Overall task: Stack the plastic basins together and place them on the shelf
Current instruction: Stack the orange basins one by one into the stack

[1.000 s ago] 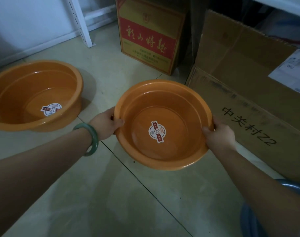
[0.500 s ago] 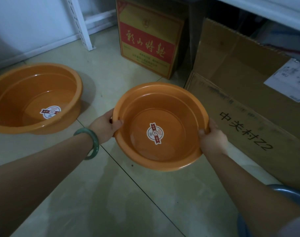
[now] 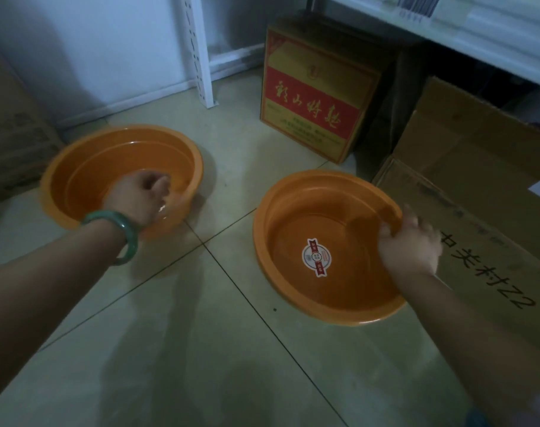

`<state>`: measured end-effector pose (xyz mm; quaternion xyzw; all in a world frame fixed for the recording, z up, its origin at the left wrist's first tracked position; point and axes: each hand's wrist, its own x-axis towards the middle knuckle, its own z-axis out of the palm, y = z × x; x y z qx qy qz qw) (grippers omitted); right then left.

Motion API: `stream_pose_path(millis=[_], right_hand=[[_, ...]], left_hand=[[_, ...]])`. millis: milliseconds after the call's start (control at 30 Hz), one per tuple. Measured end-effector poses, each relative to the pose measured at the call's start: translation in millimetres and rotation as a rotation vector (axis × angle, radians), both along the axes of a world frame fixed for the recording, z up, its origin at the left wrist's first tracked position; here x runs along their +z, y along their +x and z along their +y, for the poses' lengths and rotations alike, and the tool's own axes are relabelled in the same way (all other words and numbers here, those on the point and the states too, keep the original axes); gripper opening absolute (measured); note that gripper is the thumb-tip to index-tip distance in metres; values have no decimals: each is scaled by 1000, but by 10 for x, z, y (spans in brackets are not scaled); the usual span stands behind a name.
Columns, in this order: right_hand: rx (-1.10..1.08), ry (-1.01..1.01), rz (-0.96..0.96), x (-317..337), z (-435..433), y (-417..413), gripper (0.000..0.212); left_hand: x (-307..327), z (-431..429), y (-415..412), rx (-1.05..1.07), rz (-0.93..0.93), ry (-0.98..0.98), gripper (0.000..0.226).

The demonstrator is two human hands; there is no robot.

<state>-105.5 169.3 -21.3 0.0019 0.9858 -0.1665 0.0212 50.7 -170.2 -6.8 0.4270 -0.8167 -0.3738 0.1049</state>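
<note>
Two orange plastic basins are low over the tiled floor. The left basin [image 3: 86, 167] sits on the floor. My left hand [image 3: 139, 197], wearing a green bangle, lies across its near right rim with fingers curled inside. The right basin [image 3: 296, 211] has a round sticker on its bottom and tilts slightly. My right hand [image 3: 412, 245] grips its right rim, fingers hooked inside. The two basins are apart, with a strip of floor between them. A white shelf board [image 3: 478, 35] runs across the upper right.
A red-and-yellow carton [image 3: 318, 97] stands behind the basins under the shelf. A large brown cardboard box [image 3: 478, 186] lies right of the right basin, close to my right hand. A white shelf upright [image 3: 197, 50] stands at the back, and another brown box [image 3: 9, 134] at far left.
My left hand has let go of the right basin and moved left onto the other basin. The right basin is now held by my right hand alone. The view has shifted left and upward.
</note>
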Motion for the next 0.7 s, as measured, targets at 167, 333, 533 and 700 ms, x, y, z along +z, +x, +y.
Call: stream_pose_path(millis=[167,333,533,700], right_hand=[[200,-114,59,150,-677,76,58],[446,-167,24,132,-1300,218,57],[571,-149,-115,-29,-1936,262,56],[527,217,110,-191,-2213,202,45]], left_hand=[[-31,-442,321,269,-4,-137,33],[-158,-784,554,348,12,-222,42],[-367,-1082,651,448,-43,-197,47],[-449,-1341,561,521,-49,-107,52]])
